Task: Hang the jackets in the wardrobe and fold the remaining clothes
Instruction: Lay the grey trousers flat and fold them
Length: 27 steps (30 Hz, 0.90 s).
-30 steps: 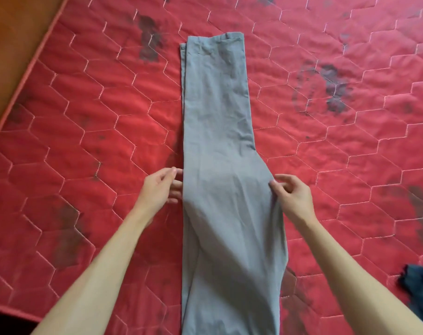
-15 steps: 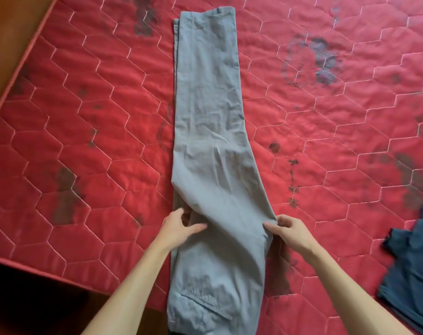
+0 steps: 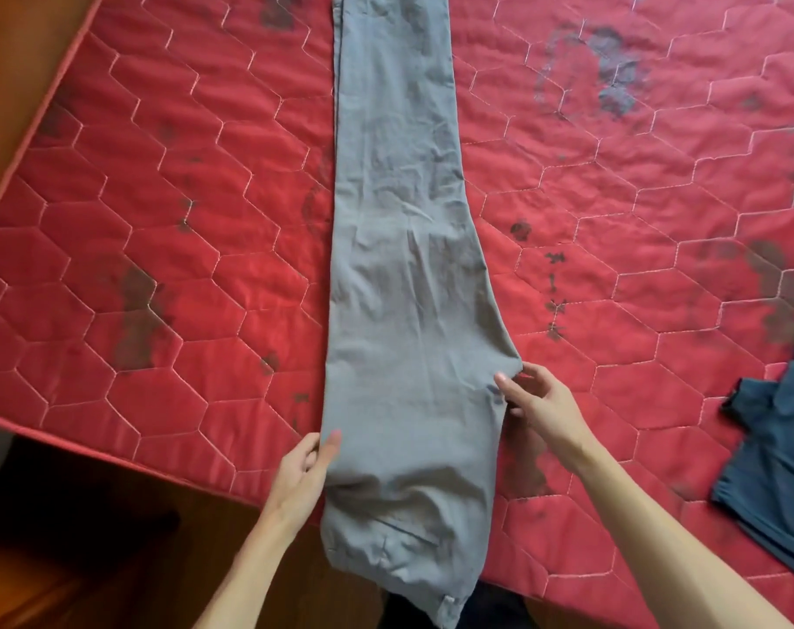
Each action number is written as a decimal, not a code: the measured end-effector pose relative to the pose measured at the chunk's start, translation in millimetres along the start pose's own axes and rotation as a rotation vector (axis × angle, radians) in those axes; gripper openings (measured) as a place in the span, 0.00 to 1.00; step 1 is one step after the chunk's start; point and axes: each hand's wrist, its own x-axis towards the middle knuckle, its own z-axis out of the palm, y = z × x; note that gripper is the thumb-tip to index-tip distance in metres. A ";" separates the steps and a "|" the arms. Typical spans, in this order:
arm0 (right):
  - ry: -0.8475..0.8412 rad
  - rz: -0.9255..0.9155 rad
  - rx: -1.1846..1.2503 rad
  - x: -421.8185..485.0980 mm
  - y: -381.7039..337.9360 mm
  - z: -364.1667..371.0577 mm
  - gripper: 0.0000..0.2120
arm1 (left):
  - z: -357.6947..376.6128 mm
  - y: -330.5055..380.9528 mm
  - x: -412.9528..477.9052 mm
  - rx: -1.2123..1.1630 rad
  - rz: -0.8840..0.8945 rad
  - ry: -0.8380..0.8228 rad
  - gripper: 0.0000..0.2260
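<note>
Left hand (image 3: 302,472) has a pinch grip on the left edge of the long grey fabric trousers (image 3: 399,265), down near the seat: thumb flat on top of the cloth, the other fingers tucked in at the side of the edge. Right hand (image 3: 540,401) is doing the same on the other side, nipping the pointy crotch corner that sticks out to the right, with the thumb on top and the fingers beside and under it. Neither grip is a full fist, just a light pinch on fabric.

The trousers are folded lengthwise, one leg on the other, lying pretty flat with a few creases. They run straight away from the person across the red quilted mattress with pale hexagon stitching (image 3: 159,220), which has dark smudgy stains all over. The leg ends go out of the top of the shot, and the waist end with a slit pocket hangs over the near mattress edge. A crumpled dark blue garment (image 3: 776,456) sits on the mattress far right, well apart from the trousers.
</note>
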 end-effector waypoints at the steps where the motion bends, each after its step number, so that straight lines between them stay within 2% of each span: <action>1: 0.008 -0.006 -0.038 -4.5 6.2 1.4 0.19 | 1.3 -1.6 -3.2 0.028 0.015 -0.026 0.09; 4: -0.018 -0.015 -0.187 -21.4 31.7 5.1 0.28 | 0.9 -5.0 -11.0 0.157 0.084 -0.063 0.17; 7: -0.072 0.042 -0.285 -46.1 53.9 11.8 0.29 | -6.3 -9.4 -18.6 0.226 0.035 -0.180 0.22; 11: -0.063 0.094 -0.302 -68.7 69.8 22.2 0.26 | -6.1 -17.9 -41.3 0.036 -0.079 -0.242 0.16; 13: -0.060 0.096 -0.314 -76.6 71.3 27.0 0.23 | -3.2 -36.2 -48.9 0.028 -0.111 -0.165 0.15; 18: -0.057 0.067 -0.343 -87.4 70.3 29.1 0.18 | 8.9 -91.1 -43.7 0.300 -0.120 0.049 0.21; 20: -0.040 0.018 -0.344 -86.6 66.3 27.6 0.21 | 19.8 -85.5 -46.4 0.433 -0.137 0.096 0.20; 23: 0.048 -0.079 -0.300 -69.4 47.9 20.0 0.30 | 27.1 -72.5 -47.2 0.627 -0.182 0.171 0.16; 25: 0.106 -0.109 -0.267 -49.4 23.9 10.6 0.34 | 25.7 -64.4 -45.2 0.631 -0.212 0.274 0.16; 27: 0.110 -0.145 -0.233 -26.9 -0.2 0.8 0.35 | 25.4 -52.7 -43.1 0.568 -0.144 0.435 0.16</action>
